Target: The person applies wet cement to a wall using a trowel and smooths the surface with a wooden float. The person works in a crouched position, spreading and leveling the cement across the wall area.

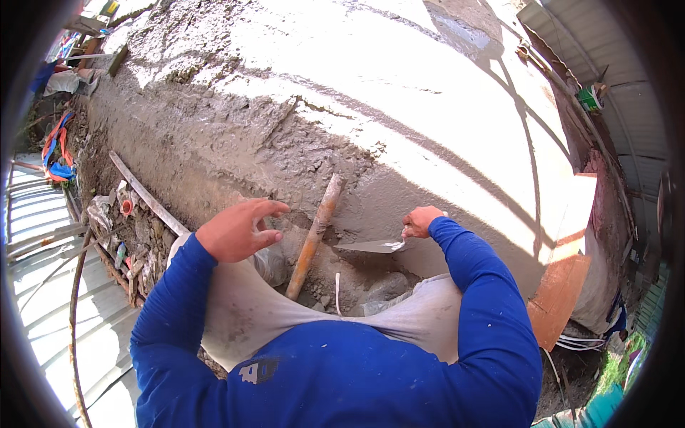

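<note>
My left hand (239, 230) hangs open with curled fingers apart, holding nothing, just left of a rusty, mud-smeared pipe (310, 253). My right hand (421, 222) grips a metal trowel (367, 247), its blade pointing left over the grey wet cement (414, 189) to the right of the pipe. The cement surface is lumpy on the left and smoother on the right, mostly sunlit farther away. A thin white strip (337, 292) sticks up near my lap.
A long pale pole (146, 191) lies by debris (132, 250) at left, beside corrugated sheeting (39, 299) and an orange-blue strap bundle (61, 150). At right stand a brown board (556, 299), a green container (591, 98) and a sheet-metal wall (631, 121).
</note>
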A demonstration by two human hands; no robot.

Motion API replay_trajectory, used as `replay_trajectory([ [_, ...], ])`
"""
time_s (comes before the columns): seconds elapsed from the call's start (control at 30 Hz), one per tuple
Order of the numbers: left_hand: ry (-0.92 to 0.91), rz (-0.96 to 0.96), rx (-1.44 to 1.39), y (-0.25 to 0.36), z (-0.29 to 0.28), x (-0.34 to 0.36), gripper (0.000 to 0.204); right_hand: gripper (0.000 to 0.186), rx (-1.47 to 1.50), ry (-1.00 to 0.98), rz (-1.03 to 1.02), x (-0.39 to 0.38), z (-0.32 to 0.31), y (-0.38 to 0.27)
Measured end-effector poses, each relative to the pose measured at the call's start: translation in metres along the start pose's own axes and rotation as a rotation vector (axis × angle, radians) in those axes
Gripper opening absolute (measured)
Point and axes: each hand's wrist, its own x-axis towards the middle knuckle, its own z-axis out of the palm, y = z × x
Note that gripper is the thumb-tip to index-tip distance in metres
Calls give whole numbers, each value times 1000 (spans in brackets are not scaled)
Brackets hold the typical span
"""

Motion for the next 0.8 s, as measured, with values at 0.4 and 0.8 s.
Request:
replay_trajectory([
  [0.4, 93, -107, -238, 7, 54, -89, 57, 54, -32, 145, 82, 52, -127, 87],
  [0.8, 204, -270, -343, -7, 85, -124, 57, 57, -13, 132, 45, 66, -117, 75],
])
